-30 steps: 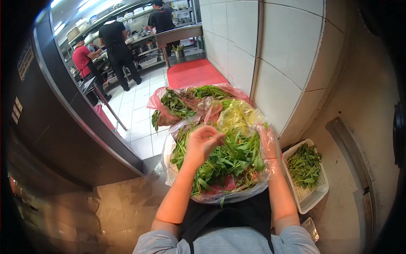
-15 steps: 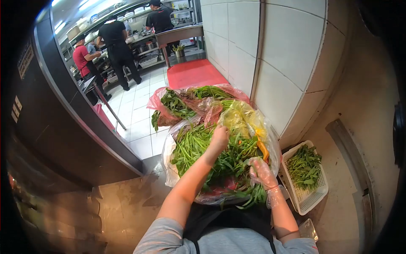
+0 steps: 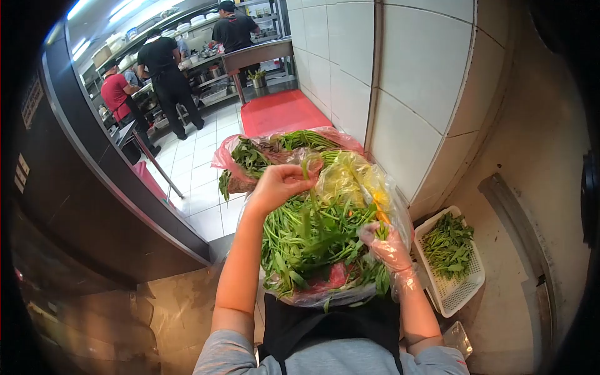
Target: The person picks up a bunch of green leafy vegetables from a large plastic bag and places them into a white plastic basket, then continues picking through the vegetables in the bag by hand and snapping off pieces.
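A large heap of leafy greens (image 3: 312, 240) lies in opened plastic bags in front of me. My bare left hand (image 3: 284, 186) is raised over the heap's upper left, its fingers pinching a green stem that hangs down. On the right side of the heap, my right hand (image 3: 386, 245) wears a clear plastic glove and is closed around some leafy stems. A yellowish clear bag (image 3: 347, 178) lies between and beyond the hands. Farther back, a pink bag (image 3: 228, 156) holds more greens.
At the right stands a white perforated basket (image 3: 472, 284) with greens inside. A red mat (image 3: 281, 112) lies beyond the heap, beside a tiled wall (image 3: 419, 75). Several people work at kitchen shelves at the back left, one in a red shirt (image 3: 114, 90). A dark panel (image 3: 94, 187) stands left.
My left hand has moved left and away from the heap's middle, lifting a stem. My right hand has shifted slightly up. The whole view has shifted a little.
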{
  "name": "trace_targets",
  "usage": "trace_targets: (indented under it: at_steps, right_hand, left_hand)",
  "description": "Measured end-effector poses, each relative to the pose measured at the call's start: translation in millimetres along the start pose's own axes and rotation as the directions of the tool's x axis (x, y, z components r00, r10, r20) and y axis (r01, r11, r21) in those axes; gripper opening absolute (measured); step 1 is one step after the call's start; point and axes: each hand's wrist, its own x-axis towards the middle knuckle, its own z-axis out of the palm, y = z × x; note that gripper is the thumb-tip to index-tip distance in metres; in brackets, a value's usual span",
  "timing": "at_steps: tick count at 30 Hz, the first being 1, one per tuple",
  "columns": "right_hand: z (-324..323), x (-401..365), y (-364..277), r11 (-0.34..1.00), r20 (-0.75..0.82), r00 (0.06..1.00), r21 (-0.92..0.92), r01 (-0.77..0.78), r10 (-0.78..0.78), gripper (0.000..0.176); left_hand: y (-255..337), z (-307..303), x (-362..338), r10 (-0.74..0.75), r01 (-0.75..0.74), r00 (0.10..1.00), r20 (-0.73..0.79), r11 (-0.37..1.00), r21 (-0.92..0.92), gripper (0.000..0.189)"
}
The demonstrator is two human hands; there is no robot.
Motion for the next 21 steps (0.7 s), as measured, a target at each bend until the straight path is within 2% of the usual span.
trace_targets:
  at_steps: [1,3,5,6,8,10,13,15,17,19,20,21]
  right_hand:
    - [11,2,-9,0.949,-0.019,0.993,-0.298,0.104,-0.115,0.009]
    - [21,11,-18,0.827,0.064,0.941,-0.459,0.324,-0.333,0.011]
    - [35,15,-33,0.579,0.185,0.832,-0.639,0.506,-0.523,0.012]
    - [40,16,-34,0.460,0.256,0.749,-0.655,0.600,-0.612,0.013]
    - [56,7,-44,0.289,0.320,0.727,-0.763,0.578,-0.608,0.016]
    - [64,9,-36,0.115,0.342,0.716,-0.855,0.506,-0.609,0.022]
    - [59,20,-20,0.079,0.309,0.704,-0.884,0.460,-0.639,0.025]
    - [58,25,-16,0.082,0.331,0.662,-0.856,0.511,-0.672,0.026]
    - [61,25,-21,0.107,0.333,0.642,-0.831,0.546,-0.690,0.026]
    - [62,25,-23,0.059,0.364,0.650,-0.844,0.533,-0.667,0.025]
    - [62,25,-25,0.035,0.378,0.654,-0.850,0.526,-0.655,0.025]
    - [61,24,-27,0.028,0.393,0.663,-0.848,0.530,-0.637,0.024]
  left_hand:
    - [4,-4,-6,0.036,-0.040,0.999,-0.027,0.983,-0.178,0.023]
    - [14,-3,-16,0.042,-0.063,0.994,-0.101,0.974,-0.216,0.022]
    - [17,6,-22,0.064,-0.105,0.982,-0.178,0.966,-0.236,0.021]
    - [15,10,-23,0.080,-0.126,0.969,-0.232,0.973,-0.193,0.021]
    - [9,20,-25,0.118,-0.162,0.935,-0.334,0.981,-0.106,0.020]
    - [14,33,-31,0.105,-0.183,0.916,-0.387,0.968,-0.171,0.020]
    - [13,49,-38,0.091,-0.204,0.900,-0.426,0.952,-0.228,0.019]
    - [15,55,-44,0.045,-0.187,0.912,-0.408,0.931,-0.314,0.018]
    - [16,61,-46,-0.016,-0.120,0.912,-0.411,0.945,-0.304,0.019]
    - [15,67,-47,-0.042,-0.110,0.914,-0.402,0.931,-0.348,0.019]
    - [16,68,-50,-0.048,-0.074,0.920,-0.390,0.954,-0.291,0.018]
    - [17,68,-51,-0.055,-0.069,0.927,-0.372,0.948,-0.312,0.017]
